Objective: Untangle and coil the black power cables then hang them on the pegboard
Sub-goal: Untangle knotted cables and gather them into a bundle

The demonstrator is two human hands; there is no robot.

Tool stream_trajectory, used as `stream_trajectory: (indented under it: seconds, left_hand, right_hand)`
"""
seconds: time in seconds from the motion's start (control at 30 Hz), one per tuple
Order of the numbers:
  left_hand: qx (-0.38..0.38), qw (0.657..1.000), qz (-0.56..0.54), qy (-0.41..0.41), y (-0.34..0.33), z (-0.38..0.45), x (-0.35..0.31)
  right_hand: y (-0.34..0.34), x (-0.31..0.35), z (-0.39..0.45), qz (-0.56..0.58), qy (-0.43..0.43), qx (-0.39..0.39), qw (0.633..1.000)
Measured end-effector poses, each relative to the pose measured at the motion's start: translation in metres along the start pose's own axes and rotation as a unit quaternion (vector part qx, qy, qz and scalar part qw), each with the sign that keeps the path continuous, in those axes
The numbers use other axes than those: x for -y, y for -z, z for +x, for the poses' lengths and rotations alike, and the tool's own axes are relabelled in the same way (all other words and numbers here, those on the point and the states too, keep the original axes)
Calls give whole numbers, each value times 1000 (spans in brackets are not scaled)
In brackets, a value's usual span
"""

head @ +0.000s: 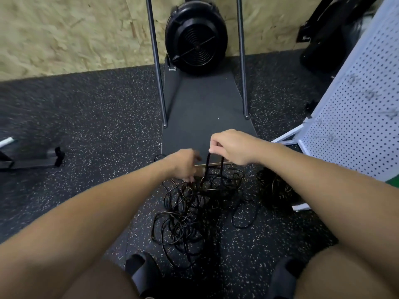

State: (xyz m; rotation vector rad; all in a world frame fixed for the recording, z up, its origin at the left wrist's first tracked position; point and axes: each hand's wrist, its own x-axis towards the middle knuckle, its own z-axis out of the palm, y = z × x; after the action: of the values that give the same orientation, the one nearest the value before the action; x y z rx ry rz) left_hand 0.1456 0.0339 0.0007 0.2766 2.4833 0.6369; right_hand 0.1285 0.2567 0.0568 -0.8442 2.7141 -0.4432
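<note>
A tangled heap of black power cables [190,214] lies on the speckled floor between my feet. My right hand [231,145] pinches a loop of cable and holds it lifted above the heap, with two strands hanging down from its fingers. My left hand [185,164] is blurred and reaches down into the top of the tangle; whether it holds a strand is unclear. A second dark bundle of cable [274,188] lies to the right, beside the pegboard's foot. The white pegboard [358,117] stands at the right edge.
A black fan machine [195,37] with a dark platform [205,117] and two metal posts [156,61] stands straight ahead against a chipboard wall. A black bar-shaped frame [32,160] lies on the floor at the left. My dark shoes [142,270] flank the heap.
</note>
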Motion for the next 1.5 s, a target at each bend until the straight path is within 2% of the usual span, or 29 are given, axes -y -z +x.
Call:
stream_trajectory:
  seconds: [0.07,0.2,0.33,0.43,0.5,0.53,0.67,0.8,0.83,0.9,0.97,1.0,1.1,1.2,1.27,1.33,1.4,1.5]
  left_hand:
    - [-28,993,-109,-39,19,-12,-12]
    - [-50,978,-173,-103,46,-38,-28]
    - [-104,962,-179,-177,60,-65,-56]
    - [-144,956,-173,-186,62,-69,-65]
    - [-207,943,-195,-175,66,-67,-69]
    - [-239,928,-227,-174,70,-65,-70]
    - [-348,869,-313,-162,96,-59,-84]
    - [-421,790,-431,-119,117,-54,-92]
    - [-420,771,-466,-107,120,-53,-92]
    - [-381,760,-517,-97,123,-52,-91]
    - [-284,754,-579,-122,119,-52,-91]
    - [-226,759,-597,-129,114,-55,-93]
    - [-106,829,-531,-139,96,-67,-100]
    - [-83,857,-478,-173,88,-67,-98]
    - [-98,892,-400,-187,89,-66,-88]
    - [-119,925,-298,-206,92,-66,-76]
    - [-102,945,-225,-215,88,-67,-64]
    - [-87,963,-191,-170,85,-64,-48]
  right_hand:
    - [21,12,-8,56,-4,-73,996]
    - [62,29,-14,183,-24,-225,957]
    - [77,46,-16,340,-29,-275,899]
    - [81,54,-17,384,-28,-301,872]
    - [74,51,-17,426,-56,-283,857]
    - [68,51,-19,448,-72,-249,856]
    - [37,60,-23,453,-68,-41,888]
    - [30,76,-26,513,-27,3,858]
    - [34,79,-27,498,-6,-5,867]
    - [41,83,-27,435,37,-43,899]
    - [45,82,-25,435,56,-91,894]
    - [48,81,-25,458,47,-118,880]
    - [61,72,-26,528,12,-182,830]
    - [75,62,-26,585,6,-209,783]
    - [80,59,-26,605,-3,-225,763]
    - [83,56,-25,609,-5,-247,754]
    - [85,55,-25,610,-3,-262,748]
    - [88,55,-24,602,-6,-275,749]
